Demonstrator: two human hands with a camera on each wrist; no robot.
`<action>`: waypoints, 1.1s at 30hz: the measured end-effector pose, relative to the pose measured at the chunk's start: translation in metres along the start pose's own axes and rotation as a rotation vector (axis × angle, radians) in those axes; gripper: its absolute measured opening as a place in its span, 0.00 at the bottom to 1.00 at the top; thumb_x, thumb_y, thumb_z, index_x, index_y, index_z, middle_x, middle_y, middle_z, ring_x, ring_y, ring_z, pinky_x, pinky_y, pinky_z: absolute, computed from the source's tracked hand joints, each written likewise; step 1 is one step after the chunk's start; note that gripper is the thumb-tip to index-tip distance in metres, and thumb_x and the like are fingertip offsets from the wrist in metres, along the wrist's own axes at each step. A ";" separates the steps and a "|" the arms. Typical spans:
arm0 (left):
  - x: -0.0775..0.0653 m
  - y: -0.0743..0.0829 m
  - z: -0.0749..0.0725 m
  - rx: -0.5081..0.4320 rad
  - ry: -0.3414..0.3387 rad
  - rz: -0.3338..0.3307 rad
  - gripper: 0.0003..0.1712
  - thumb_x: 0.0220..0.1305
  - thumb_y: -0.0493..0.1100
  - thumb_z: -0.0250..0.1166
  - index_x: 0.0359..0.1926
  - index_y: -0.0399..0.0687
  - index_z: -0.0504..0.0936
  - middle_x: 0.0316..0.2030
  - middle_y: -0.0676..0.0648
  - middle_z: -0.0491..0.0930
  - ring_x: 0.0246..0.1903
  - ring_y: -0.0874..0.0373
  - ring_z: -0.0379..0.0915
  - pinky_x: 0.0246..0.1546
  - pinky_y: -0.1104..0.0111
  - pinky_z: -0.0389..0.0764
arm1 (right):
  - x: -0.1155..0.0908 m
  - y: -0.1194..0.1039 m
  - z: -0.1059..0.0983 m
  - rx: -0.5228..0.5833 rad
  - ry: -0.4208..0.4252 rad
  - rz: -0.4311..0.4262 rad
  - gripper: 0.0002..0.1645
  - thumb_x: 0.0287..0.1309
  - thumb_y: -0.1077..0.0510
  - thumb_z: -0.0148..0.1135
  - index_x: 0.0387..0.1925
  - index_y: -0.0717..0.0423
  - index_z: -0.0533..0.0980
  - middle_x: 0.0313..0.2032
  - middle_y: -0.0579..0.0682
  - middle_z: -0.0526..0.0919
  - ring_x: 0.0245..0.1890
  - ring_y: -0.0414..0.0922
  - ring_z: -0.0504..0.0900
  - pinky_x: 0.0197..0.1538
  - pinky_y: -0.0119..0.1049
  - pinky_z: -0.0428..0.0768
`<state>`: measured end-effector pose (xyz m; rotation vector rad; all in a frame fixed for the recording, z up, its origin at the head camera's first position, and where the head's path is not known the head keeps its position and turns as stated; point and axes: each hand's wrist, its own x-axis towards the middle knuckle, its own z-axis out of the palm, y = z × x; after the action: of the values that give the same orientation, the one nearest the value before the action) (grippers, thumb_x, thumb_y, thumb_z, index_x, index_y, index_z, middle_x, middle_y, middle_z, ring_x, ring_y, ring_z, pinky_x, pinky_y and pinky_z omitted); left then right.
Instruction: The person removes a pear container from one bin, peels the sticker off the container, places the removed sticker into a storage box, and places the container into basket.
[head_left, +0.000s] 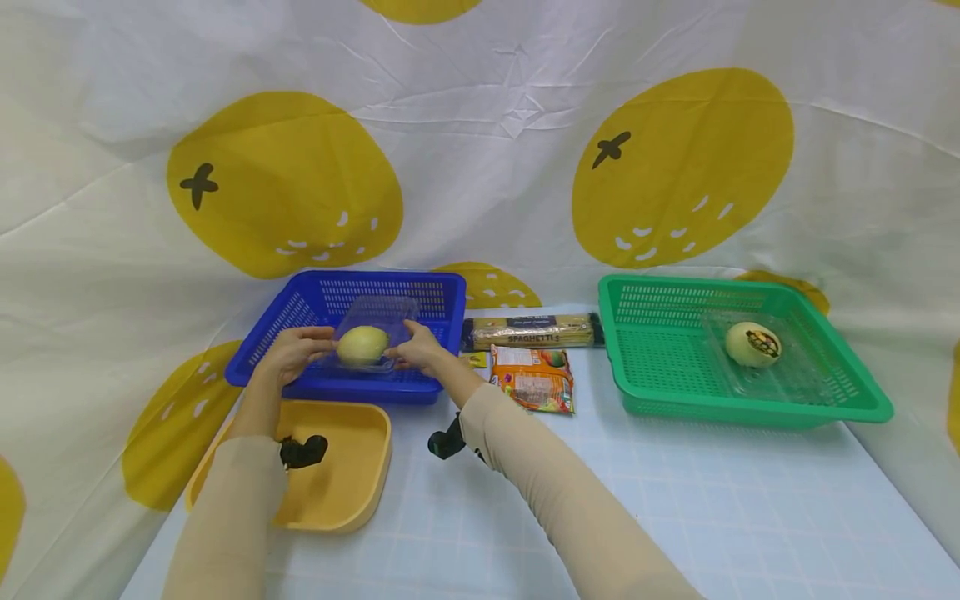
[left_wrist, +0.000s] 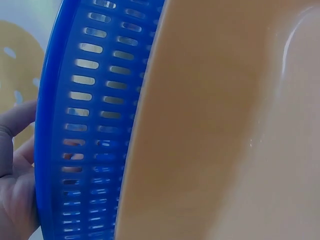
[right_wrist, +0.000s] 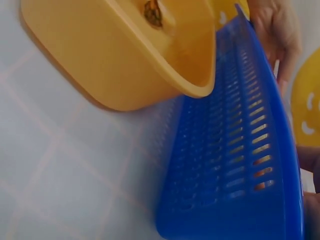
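A pale yellow melon (head_left: 362, 344) sits in a clear plastic container (head_left: 384, 310) inside the blue basket (head_left: 453, 333). My left hand (head_left: 294, 354) reaches over the basket's left part, its fingertips pointing at the container's left side. On the opposite side, my right hand (head_left: 422, 348) has its thumb and fingers spread, right at the container's edge. In the left wrist view the left hand (left_wrist: 17, 185) shows beyond the blue rim, thumb and finger apart. The basket's wall hides most of the container from both wrist cameras.
A yellow bin (head_left: 352, 467) stands against the blue basket's front. Right of the basket lie a spaghetti pack (head_left: 534, 331) and an orange packet (head_left: 532, 379). A green basket (head_left: 757, 412) at the right bears another melon (head_left: 752, 344), labelled, in a clear container (head_left: 787, 367).
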<state>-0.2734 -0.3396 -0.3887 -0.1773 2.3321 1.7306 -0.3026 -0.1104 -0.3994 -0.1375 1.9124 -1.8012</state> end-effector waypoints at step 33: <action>-0.004 0.001 0.018 -0.099 0.359 0.201 0.31 0.63 0.44 0.63 0.62 0.31 0.67 0.33 0.66 0.77 0.37 0.73 0.73 0.62 0.53 0.65 | 0.011 0.004 0.023 -0.181 0.054 -0.036 0.46 0.52 0.69 0.65 0.70 0.58 0.55 0.66 0.62 0.61 0.36 0.50 0.84 0.40 0.35 0.82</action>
<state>-0.2675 -0.3227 -0.3912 -0.3030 2.5897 2.0604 -0.3015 -0.1358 -0.4065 -0.1886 2.1228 -1.6681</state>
